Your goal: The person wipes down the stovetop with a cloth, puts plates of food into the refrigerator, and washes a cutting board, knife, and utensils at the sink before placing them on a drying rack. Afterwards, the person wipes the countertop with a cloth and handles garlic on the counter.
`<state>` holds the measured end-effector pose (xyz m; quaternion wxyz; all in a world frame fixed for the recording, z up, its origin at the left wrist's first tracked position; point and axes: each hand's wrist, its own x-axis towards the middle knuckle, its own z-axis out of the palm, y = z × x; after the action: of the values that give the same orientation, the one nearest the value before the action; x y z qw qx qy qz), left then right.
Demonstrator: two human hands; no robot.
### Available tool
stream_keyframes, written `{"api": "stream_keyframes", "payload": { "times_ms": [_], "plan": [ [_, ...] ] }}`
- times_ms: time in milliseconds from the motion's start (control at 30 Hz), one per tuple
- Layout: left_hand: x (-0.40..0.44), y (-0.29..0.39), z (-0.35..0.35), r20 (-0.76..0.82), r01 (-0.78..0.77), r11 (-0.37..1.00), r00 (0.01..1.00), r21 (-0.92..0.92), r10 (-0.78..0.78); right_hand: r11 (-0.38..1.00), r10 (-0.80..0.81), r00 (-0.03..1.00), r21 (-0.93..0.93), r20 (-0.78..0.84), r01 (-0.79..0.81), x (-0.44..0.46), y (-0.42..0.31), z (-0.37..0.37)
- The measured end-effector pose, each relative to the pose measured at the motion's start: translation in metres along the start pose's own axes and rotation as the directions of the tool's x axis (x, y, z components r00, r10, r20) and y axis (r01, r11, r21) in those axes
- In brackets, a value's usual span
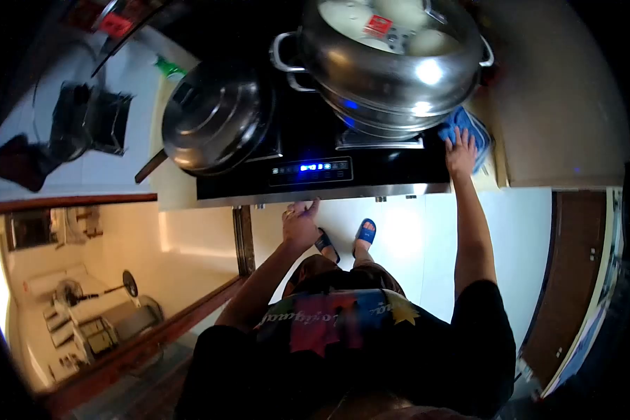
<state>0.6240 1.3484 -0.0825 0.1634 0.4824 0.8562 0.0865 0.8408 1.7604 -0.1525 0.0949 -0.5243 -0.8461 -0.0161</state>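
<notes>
We have our right hand [460,150] laid palm down on a crumpled blue cloth [477,133], its fingers somewhat spread and reaching forward over the fabric rather than closed around it. The cloth lies under and around those fingers at the right end of the black glass cooktop [406,166], just beside the base of a large, shiny, tiered metal steamer [392,84], and it reaches toward the pale counter edge [497,143]. Our left hand [301,225] is well apart from the cloth, to its left and nearer our body, at the metal front edge of the cooktop. Its fingers look partly bent (we see what seems to be a ring there), but we cannot tell how far they close or whether they grip the edge. Between our hands and farther forward, the steamer stands on the right side of the cooktop, with large white rounded shapes and a red label [378,26] showing at its lid. To its left sits a lidded metal pan [217,122] with a brown handle [150,166] pointing toward our left. A control panel [311,169] glows blue near the front edge, forward of our left hand.
</notes>
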Motion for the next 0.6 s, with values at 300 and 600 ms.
{"api": "stream_keyframes", "payload": {
  "times_ms": [300,600],
  "plan": [
    [-0.005,0.001,-0.009,0.079,0.071,0.997,0.994,-0.005,-0.070,0.980,-0.199,0.976,-0.013,-0.090,0.198,-0.047,-0.002,-0.024],
    [-0.041,-0.048,0.004,-0.029,0.115,0.989,0.993,-0.097,-0.118,0.980,-0.198,0.978,0.026,0.062,0.197,-0.044,0.005,-0.027]
  ]
}}
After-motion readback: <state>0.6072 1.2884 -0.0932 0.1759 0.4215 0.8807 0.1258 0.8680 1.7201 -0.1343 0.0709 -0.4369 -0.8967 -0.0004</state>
